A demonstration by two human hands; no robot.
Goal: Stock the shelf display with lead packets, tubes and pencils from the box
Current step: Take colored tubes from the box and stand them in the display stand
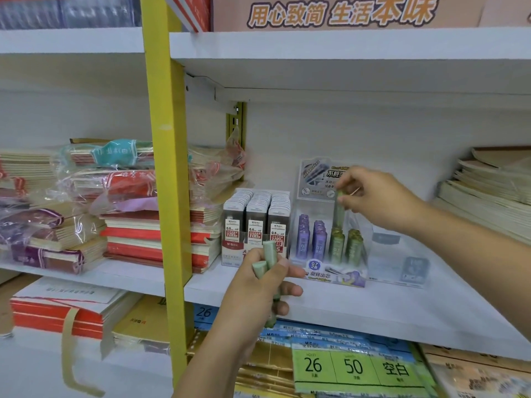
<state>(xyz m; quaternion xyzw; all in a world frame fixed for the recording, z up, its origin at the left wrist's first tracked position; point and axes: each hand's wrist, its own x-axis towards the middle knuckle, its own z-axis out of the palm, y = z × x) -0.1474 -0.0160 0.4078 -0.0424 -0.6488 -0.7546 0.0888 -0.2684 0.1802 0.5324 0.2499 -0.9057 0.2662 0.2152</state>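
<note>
Head view — right hand (379, 201) pinches green tube (339, 209) over white shelf (373, 311) (left hand (258, 285) grips spare tubes (270, 252)).

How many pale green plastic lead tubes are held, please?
3: two tubes in the left hand, one pinched by the right hand above the clear display; others may be hidden.

The shelf (373, 311) is smooth, matt white board, and the post (169, 196) is matt yellow painted metal. The stand (313, 208) is clear glossy plastic with a printed card base, its tubes (336, 247) are translucent plastic with a soft sheen, and the packets (255, 219) are smoky plastic with paper labels. The notebooks (129, 242) are matt paper, some bundled in crinkled, shiny film (77, 179).
</note>
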